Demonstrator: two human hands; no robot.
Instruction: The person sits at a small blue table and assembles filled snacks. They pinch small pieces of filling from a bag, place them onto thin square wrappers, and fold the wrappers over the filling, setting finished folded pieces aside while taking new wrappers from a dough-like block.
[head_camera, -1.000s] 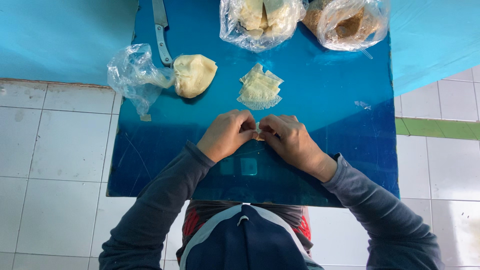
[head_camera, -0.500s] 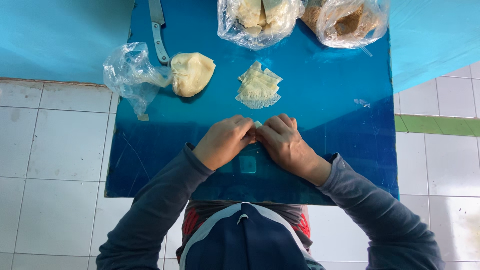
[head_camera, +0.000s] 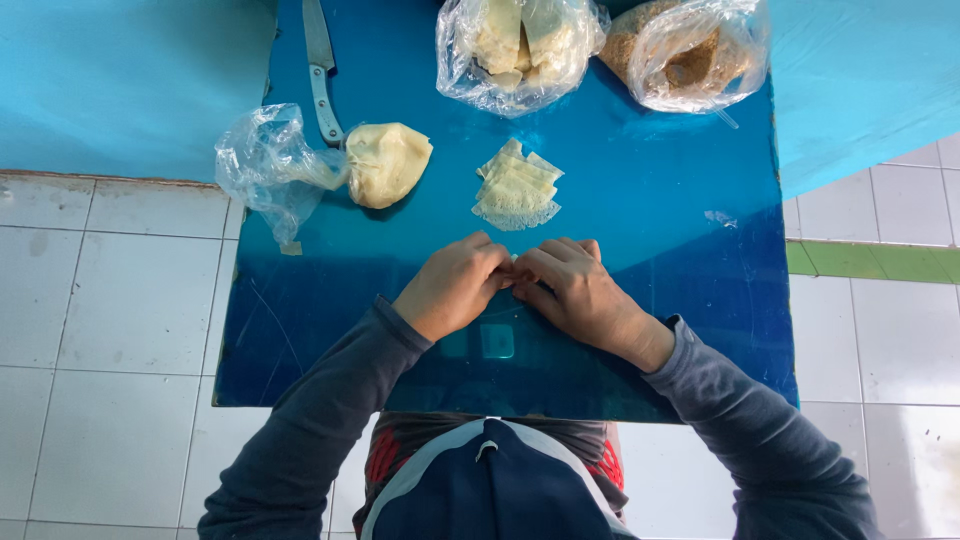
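On the blue bench (head_camera: 650, 300), both hands, the left hand (head_camera: 455, 285) and right hand (head_camera: 575, 290), pinched together on a small dough piece (head_camera: 513, 262) hidden between their fingertips. Pressing too hard might tear it; the wrapper stack (head_camera: 515, 188) lay near.

wrappers (head_camera: 516, 188) behind hands (head_camera: 520, 285), dough lump (head_camera: 386, 163) left

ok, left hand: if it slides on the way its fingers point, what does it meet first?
The left hand points right and slightly away, straight at the right hand; their fingertips already meet over something small, mostly hidden. So the right hand comes first. The stack of pale sheets lies beyond, off that line.
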